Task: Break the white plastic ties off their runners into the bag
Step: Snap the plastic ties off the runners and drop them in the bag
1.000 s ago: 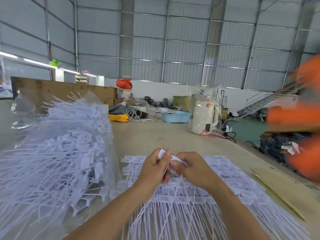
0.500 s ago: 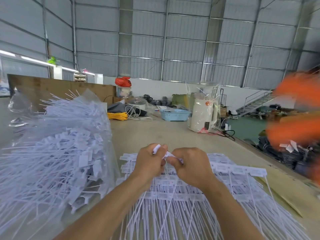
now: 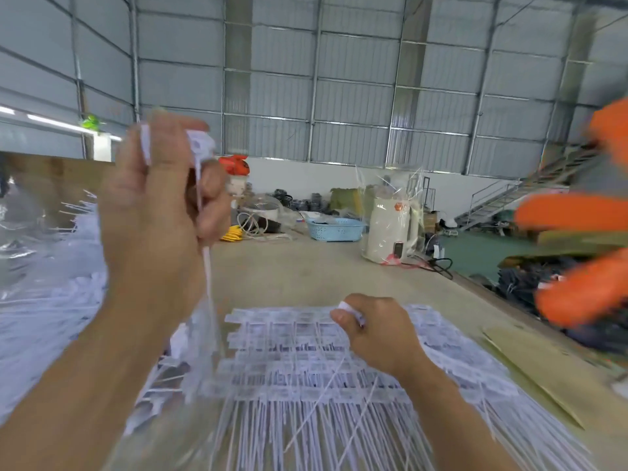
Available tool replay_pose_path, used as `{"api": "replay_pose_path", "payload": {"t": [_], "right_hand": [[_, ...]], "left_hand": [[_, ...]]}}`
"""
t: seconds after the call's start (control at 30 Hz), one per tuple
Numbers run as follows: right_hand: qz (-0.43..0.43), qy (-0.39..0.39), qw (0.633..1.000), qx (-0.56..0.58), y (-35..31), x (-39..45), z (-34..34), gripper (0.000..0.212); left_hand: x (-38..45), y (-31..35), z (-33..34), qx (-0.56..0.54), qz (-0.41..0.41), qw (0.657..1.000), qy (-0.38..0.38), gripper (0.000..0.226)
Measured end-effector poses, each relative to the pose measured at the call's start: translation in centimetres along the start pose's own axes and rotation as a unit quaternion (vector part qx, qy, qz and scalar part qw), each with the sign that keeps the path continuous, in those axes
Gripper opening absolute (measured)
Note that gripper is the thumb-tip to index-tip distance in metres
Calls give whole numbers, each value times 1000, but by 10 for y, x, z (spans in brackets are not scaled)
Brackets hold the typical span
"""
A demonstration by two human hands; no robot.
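Left hand (image 3: 159, 205) has lifted up w/ thin white plastic ties (image 3: 204, 185) pinched; right hand (image 3: 377, 331) grips white runner scrap (image 3: 350, 309). Clear plastic bag (image 3: 44, 266) sits just left; drop ties well inside.

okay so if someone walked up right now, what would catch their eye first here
Probably the left hand, raised high on the left and gripping a white tie that hangs down from it. Below, a spread of ties on runners covers the table, where the right hand pinches a white piece. Blurred orange shapes crowd the right edge.
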State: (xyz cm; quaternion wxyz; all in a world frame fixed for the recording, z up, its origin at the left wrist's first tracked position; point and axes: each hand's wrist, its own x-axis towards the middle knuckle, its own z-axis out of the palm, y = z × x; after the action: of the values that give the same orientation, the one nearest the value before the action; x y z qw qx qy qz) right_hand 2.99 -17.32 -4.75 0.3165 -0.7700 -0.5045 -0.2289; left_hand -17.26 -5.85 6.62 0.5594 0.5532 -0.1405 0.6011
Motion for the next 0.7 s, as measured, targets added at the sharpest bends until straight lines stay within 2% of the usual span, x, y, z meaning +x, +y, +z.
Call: {"api": "replay_pose_path", "payload": {"t": [0.07,0.13,0.17,0.27,0.33,0.53,0.57,0.63,0.67,0.7], "right_hand": [[-2,-8,1000,2,-2,1,-1,30],[-10,-26,1000,-1,-3,1,1,33],[-13,-29,999,-4,-4,1,1,34],[-16,-20,1000,-11,-5,2,1,35],[-18,-21,1000,-11,-5,2,2,35],[-3,-21,1000,8,-4,1,5,27],[0,-20,1000,13,-3,1,5,26],[5,-23,1000,21,-3,1,5,24],[10,-25,999,27,-3,1,6,23],[16,-29,999,36,-3,2,6,21]], "left_hand": [[16,7,-32,147,43,988,-22,17],[25,-8,-71,306,29,951,-24,21],[26,-21,-93,390,3,921,-26,25],[15,-59,-159,613,-56,787,-49,26],[7,-77,-185,677,-31,731,-79,20],[-4,-94,-188,767,59,619,-158,18],[-9,-94,-188,789,59,591,-157,22],[-13,-90,-184,822,31,538,-182,58],[-15,-86,-178,838,-11,516,-174,62],[-16,-79,-170,850,-54,503,-147,56]]}}
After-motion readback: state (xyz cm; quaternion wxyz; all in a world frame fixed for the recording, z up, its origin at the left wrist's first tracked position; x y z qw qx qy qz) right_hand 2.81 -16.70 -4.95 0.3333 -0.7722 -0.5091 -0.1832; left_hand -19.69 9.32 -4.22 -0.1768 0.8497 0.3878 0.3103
